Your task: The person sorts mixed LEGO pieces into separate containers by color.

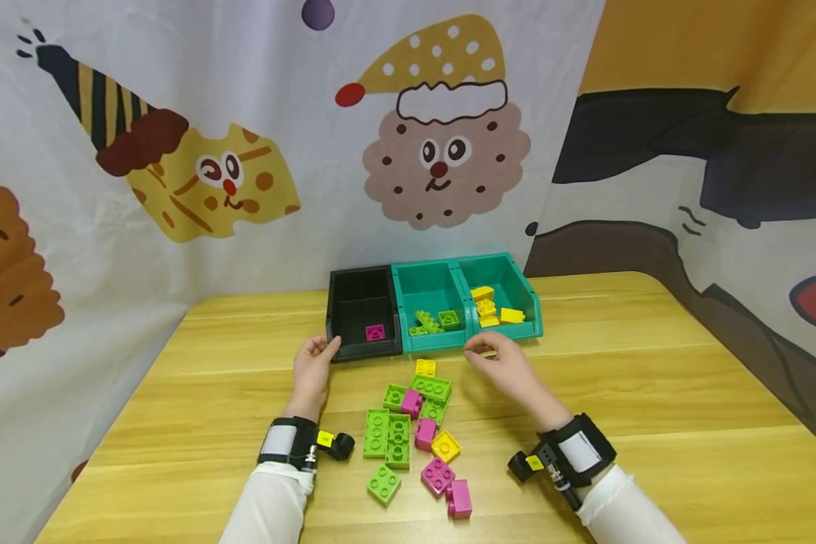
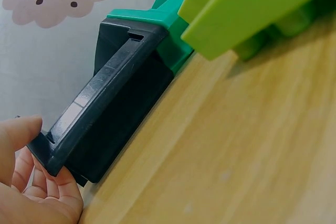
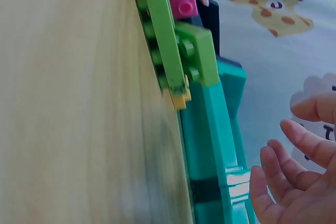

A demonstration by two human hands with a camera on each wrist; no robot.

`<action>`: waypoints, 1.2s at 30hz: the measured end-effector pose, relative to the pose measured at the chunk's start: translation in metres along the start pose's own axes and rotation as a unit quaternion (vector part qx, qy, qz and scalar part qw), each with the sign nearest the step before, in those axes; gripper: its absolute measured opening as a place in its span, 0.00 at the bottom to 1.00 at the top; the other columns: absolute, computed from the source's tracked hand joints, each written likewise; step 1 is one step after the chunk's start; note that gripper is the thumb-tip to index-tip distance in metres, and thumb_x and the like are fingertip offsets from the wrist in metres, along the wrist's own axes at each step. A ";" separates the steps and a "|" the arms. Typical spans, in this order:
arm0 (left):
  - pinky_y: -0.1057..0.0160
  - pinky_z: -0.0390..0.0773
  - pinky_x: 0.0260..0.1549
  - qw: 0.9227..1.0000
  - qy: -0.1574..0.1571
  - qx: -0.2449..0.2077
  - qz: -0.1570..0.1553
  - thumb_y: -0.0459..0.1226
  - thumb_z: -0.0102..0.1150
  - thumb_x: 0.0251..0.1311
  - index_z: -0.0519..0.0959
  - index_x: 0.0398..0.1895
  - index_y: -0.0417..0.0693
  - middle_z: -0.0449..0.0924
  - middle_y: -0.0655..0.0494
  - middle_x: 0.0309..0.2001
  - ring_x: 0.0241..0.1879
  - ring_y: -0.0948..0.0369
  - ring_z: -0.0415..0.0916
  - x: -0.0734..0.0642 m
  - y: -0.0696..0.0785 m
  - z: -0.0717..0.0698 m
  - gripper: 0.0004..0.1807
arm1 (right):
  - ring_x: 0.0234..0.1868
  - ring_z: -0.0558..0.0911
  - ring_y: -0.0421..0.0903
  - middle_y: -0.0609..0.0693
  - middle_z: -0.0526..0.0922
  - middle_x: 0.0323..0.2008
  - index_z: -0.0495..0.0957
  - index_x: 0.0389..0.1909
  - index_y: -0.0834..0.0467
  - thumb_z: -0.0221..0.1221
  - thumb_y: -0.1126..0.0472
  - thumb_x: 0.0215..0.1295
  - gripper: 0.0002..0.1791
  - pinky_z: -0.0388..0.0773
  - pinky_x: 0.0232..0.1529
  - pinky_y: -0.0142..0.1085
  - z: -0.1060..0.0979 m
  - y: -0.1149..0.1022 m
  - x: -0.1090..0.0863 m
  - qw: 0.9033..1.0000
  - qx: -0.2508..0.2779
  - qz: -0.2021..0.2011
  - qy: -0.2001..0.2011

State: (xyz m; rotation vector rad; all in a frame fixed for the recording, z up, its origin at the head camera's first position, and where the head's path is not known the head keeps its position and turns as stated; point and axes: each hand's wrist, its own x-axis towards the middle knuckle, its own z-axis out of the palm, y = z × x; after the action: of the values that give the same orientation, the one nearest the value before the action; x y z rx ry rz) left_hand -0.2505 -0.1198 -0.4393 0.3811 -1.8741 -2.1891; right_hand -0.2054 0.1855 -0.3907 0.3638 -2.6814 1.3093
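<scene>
My left hand (image 1: pixel 311 375) pinches the front left corner of a black bin (image 1: pixel 363 350), with the thumb above the rim and fingers under it in the left wrist view. One magenta toy brick (image 1: pixel 375 332) lies in that bin. My right hand (image 1: pixel 506 369) holds nothing, and its fingers are loosely bent before the teal bins. The middle teal bin (image 1: pixel 428 277) contains green bricks (image 1: pixel 428 323); the right teal bin (image 1: pixel 532 311) contains yellow bricks (image 1: pixel 512 315). Whether the right fingertips (image 3: pixel 255 174) touch the teal rim, I cannot tell.
Between my forearms, a loose group of green (image 1: pixel 376 433), magenta (image 1: pixel 438 477) and yellow bricks (image 1: pixel 446 446) lies on the wooden table (image 1: pixel 245 332). The three bins stand side by side near its back edge. Behind them hangs a printed cloth (image 1: pixel 326 204).
</scene>
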 end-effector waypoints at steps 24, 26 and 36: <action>0.73 0.63 0.29 1.000 -0.005 0.008 -0.005 0.35 0.61 0.60 0.71 0.35 0.43 0.63 0.60 0.31 0.34 0.65 0.61 -0.003 0.004 0.000 0.09 | 0.46 0.78 0.49 0.52 0.79 0.46 0.78 0.45 0.59 0.70 0.60 0.50 0.20 0.77 0.46 0.42 0.035 -0.015 -0.014 0.985 -0.077 -0.101 -0.113; 0.73 0.63 0.28 1.000 -0.006 0.004 -0.006 0.35 0.61 0.60 0.71 0.35 0.43 0.63 0.61 0.31 0.33 0.66 0.61 -0.003 0.004 -0.001 0.08 | 0.44 0.77 0.47 0.52 0.79 0.47 0.78 0.44 0.59 0.70 0.60 0.50 0.19 0.77 0.45 0.40 0.038 -0.013 -0.014 0.984 -0.084 -0.110 -0.116; 0.72 0.64 0.30 1.000 -0.006 0.003 -0.002 0.34 0.61 0.60 0.71 0.34 0.43 0.63 0.61 0.31 0.33 0.66 0.61 -0.003 0.003 0.000 0.08 | 0.30 0.72 0.37 0.53 0.79 0.44 0.79 0.41 0.59 0.68 0.63 0.51 0.15 0.73 0.33 0.28 0.045 -0.007 -0.016 0.985 -0.073 -0.103 -0.119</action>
State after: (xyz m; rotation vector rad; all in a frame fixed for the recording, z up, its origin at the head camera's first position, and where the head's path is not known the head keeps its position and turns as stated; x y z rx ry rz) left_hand -0.2481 -0.1191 -0.4359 0.3742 -1.8873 -2.1945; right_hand -0.1885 0.1483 -0.4167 0.8015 -2.8122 1.0638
